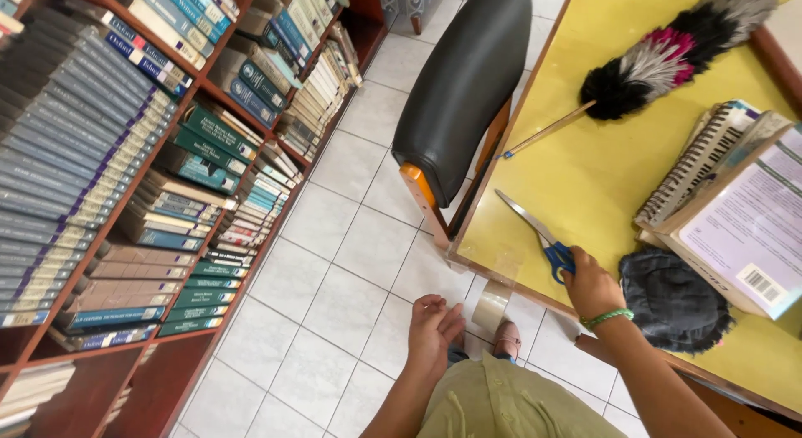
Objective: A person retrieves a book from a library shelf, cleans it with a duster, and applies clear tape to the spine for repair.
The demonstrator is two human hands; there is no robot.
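Observation:
My right hand (590,286) rests at the near edge of the yellow table (585,170) and grips the blue handles of a pair of scissors (535,231), whose blades lie flat on the table pointing away from me. A roll of clear tape (490,307) hangs from the table edge just left of that hand, with a strip stuck onto the tabletop. My left hand (432,328) hovers open below the table, over my knee, holding nothing, its fingers slightly curled.
A black-backed chair (459,87) is pushed against the table's left side. On the table lie a feather duster (668,58), a stack of books and a spiral notebook (727,196), and a dark cloth (672,300). A tall bookshelf (142,170) lines the left over white floor tiles.

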